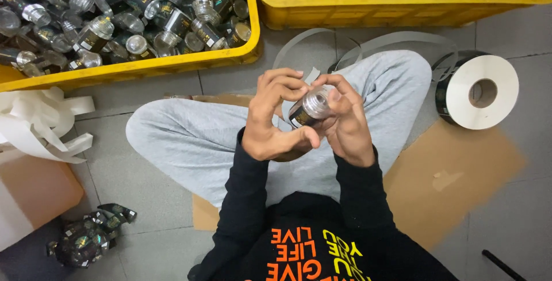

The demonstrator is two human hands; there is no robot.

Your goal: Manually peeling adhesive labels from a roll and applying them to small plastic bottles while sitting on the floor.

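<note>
Head view, looking down on crossed legs in grey trousers (190, 137) over a sheet of brown cardboard (448, 172) on a grey tiled floor. Held between both hands above the lap, a small clear jar (310, 107) with a dark label, tilted, threaded mouth up and to the right. Left hand (273, 117) curled round the jar's near side, thumb stretched under it, fingertips bent onto the label. Right hand (345, 121) cupped against the far side, fingers closed on the jar near its mouth. At upper left, a yellow crate (172, 65) heaped with labelled jars; at upper right, a second yellow crate (368, 11) of plain clear ones. To the right, on the floor, a roll of labels (477, 91) with white backing, loose strip (322, 42) curling toward the knees. At left, a pile of white backing paper (40, 123); at lower left, a crumpled wad of dark labels (89, 238).
</note>
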